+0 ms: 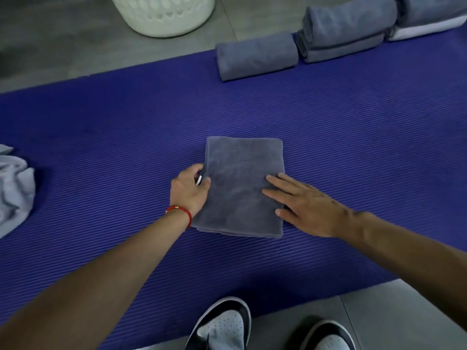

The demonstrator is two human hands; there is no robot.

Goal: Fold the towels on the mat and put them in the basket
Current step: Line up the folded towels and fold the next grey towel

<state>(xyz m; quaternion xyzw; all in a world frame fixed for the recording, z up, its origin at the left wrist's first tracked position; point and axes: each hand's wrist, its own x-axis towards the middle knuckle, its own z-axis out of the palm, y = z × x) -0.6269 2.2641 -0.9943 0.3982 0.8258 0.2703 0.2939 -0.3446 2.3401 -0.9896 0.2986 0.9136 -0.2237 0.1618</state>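
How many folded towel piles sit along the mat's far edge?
3: a single folded towel, a taller stack right of it, and another cut off at the top-right corner. More may lie beyond.

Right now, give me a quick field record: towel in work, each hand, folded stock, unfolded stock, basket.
towel in work: dark grey towel, folded to a rectangle, flat on the blue mat
left hand: grip on the towel's left edge, fingers curled round it
right hand: fingers straight, pressing flat on the towel's right side
folded stock: folded grey towel and towel stacks at the mat's far right
unfolded stock: crumpled light towel at the left edge
basket: white basket on the floor beyond the mat, contents not visible
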